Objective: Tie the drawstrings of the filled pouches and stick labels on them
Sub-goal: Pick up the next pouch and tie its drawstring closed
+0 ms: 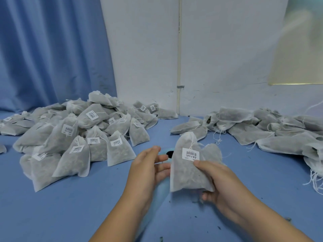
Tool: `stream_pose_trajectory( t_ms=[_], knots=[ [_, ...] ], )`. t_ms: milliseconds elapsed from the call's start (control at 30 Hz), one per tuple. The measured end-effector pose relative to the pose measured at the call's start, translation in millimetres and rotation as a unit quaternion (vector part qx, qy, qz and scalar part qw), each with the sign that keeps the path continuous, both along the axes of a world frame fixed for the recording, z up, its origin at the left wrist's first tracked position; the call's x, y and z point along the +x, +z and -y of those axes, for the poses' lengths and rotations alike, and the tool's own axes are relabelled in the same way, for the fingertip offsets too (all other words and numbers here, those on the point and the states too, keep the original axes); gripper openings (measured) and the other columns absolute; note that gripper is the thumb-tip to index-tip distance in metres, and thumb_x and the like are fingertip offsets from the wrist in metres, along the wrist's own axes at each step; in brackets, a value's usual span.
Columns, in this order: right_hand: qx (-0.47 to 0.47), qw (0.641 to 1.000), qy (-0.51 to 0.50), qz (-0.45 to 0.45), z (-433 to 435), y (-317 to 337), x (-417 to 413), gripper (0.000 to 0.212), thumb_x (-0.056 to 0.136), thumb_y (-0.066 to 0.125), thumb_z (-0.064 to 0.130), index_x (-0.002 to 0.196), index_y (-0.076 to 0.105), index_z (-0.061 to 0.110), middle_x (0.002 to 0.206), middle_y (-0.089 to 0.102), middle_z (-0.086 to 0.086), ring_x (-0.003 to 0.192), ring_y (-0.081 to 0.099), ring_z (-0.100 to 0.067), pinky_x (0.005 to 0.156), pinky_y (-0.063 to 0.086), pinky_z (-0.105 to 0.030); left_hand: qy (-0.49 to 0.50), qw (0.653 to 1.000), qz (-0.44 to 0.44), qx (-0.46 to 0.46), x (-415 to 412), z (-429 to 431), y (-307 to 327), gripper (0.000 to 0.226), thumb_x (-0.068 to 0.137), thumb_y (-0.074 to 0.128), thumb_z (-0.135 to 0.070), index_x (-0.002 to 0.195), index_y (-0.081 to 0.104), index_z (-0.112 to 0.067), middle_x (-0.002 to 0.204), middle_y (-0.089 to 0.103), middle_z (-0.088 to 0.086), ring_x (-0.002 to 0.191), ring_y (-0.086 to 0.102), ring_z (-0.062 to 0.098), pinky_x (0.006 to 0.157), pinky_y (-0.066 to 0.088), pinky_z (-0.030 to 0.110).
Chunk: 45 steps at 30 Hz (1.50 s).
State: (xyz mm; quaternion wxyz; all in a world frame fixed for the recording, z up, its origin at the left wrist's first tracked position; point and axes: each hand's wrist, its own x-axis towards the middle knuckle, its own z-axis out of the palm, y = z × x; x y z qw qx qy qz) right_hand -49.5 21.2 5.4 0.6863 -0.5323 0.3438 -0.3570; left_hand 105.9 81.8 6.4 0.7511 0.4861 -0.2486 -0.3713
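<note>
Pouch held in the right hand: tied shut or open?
Shut: the pouch has its neck cinched narrow, drawstring hanging from it, and a barcode label on it.

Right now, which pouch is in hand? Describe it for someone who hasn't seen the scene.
On the blue table, look between the labelled pile at left and the unlabelled pile at right. The pouch there is gripped upright by the right hand; unlike the piled ones, it is raised, barcode label facing the camera.

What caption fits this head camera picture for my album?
Right hand holds a labelled pouch; left hand open beside it.
</note>
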Motion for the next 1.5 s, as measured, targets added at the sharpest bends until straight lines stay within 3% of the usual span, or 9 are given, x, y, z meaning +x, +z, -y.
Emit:
stream_pose_trajectory(
  t_ms=[133, 267, 367, 467, 633, 933, 1200, 1367, 1500],
  knots=[
    [0.02, 1.0, 0.005, -0.015, 12, 5, 23, 0.018, 0.088, 0.063, 0.024, 0.086, 0.066, 0.006, 0.056, 0.056, -0.007, 0.039, 0.048, -0.016, 0.035, 0.029, -0.02, 0.074, 0.997, -0.03, 0.013, 27, -1, -1, 0.012, 0.094, 0.058, -0.015, 0.097, 0.068, -0.009, 0.071, 0.066, 0.004, 0.05, 0.06, 0.015, 0.047, 0.053, 0.024],
    [0.035, 0.999, -0.001, 0.033, 36, 29, 75, 0.015, 0.085, 0.068, 0.02, 0.079, 0.067, 0.006, 0.056, 0.059, -0.007, 0.039, 0.05, -0.014, 0.032, 0.037, -0.02, 0.103, 0.994, -0.033, 0.022, 41, 2, -3, 0.011, 0.094, 0.056, -0.012, 0.094, 0.067, -0.009, 0.073, 0.064, 0.005, 0.046, 0.053, 0.013, 0.043, 0.045, 0.022],
    [0.043, 0.979, 0.04, 0.196, 72, 75, 127, 0.009, 0.09, 0.064, 0.007, 0.089, 0.065, -0.002, 0.097, 0.067, -0.019, 0.08, 0.071, -0.023, 0.065, 0.059, -0.025, 0.115, 0.993, -0.028, 0.017, 43, 6, -3, 0.01, 0.094, 0.056, -0.01, 0.09, 0.065, -0.008, 0.072, 0.062, 0.006, 0.046, 0.052, 0.014, 0.044, 0.044, 0.023],
    [0.045, 0.97, 0.016, 0.239, 94, 104, 167, 0.007, 0.092, 0.061, 0.0, 0.095, 0.056, -0.004, 0.114, 0.054, -0.023, 0.107, 0.064, -0.03, 0.083, 0.057, -0.03, 0.112, 0.993, -0.015, 0.016, 43, 5, -5, 0.012, 0.095, 0.057, -0.011, 0.091, 0.067, -0.009, 0.067, 0.063, 0.003, 0.047, 0.053, 0.015, 0.045, 0.045, 0.024],
    [0.006, 0.989, 0.047, 0.137, 91, 71, 171, 0.008, 0.092, 0.057, 0.001, 0.094, 0.059, -0.006, 0.084, 0.065, -0.017, 0.071, 0.072, -0.026, 0.059, 0.059, -0.029, 0.082, 0.996, 0.024, -0.009, 35, 4, -2, 0.015, 0.095, 0.054, -0.008, 0.09, 0.068, -0.009, 0.062, 0.064, -0.001, 0.05, 0.054, 0.016, 0.047, 0.046, 0.025],
    [0.026, 0.996, -0.004, 0.084, 80, 28, 72, 0.009, 0.09, 0.058, 0.005, 0.088, 0.064, -0.001, 0.063, 0.065, -0.007, 0.058, 0.069, -0.021, 0.051, 0.055, -0.024, -0.022, 0.988, 0.155, 0.013, -15, 6, -14, 0.026, 0.094, 0.052, -0.002, 0.079, 0.069, -0.015, 0.063, 0.062, -0.003, 0.05, 0.053, 0.014, 0.049, 0.044, 0.022],
    [0.012, 0.999, -0.019, 0.047, 59, -2, -61, 0.012, 0.09, 0.056, 0.005, 0.088, 0.065, -0.002, 0.068, 0.065, -0.013, 0.058, 0.066, -0.025, 0.051, 0.054, -0.029, -0.046, 0.881, 0.463, 0.08, -48, 5, -42, 0.028, 0.093, 0.058, -0.008, 0.074, 0.066, -0.027, 0.075, 0.066, -0.02, 0.071, 0.057, 0.0, 0.066, 0.041, 0.009],
    [-0.024, 0.997, -0.065, -0.019, 58, -14, -125, 0.014, 0.093, 0.054, 0.005, 0.088, 0.065, -0.001, 0.067, 0.065, -0.012, 0.055, 0.065, -0.024, 0.051, 0.053, -0.029, -0.088, 0.893, 0.425, 0.122, -77, 36, -38, 0.028, 0.094, 0.054, -0.013, 0.074, 0.069, -0.024, 0.063, 0.063, -0.023, 0.058, 0.053, -0.006, 0.056, 0.038, 0.01],
    [-0.14, 0.962, -0.166, -0.164, 70, -16, -162, 0.014, 0.09, 0.055, 0.003, 0.081, 0.065, 0.003, 0.061, 0.066, -0.004, 0.049, 0.063, -0.018, 0.045, 0.048, -0.022, -0.122, 0.91, 0.383, 0.107, -126, 78, -26, 0.027, 0.093, 0.053, -0.015, 0.074, 0.07, -0.026, 0.059, 0.061, -0.02, 0.045, 0.047, -0.006, 0.045, 0.033, 0.009]
  ],
)
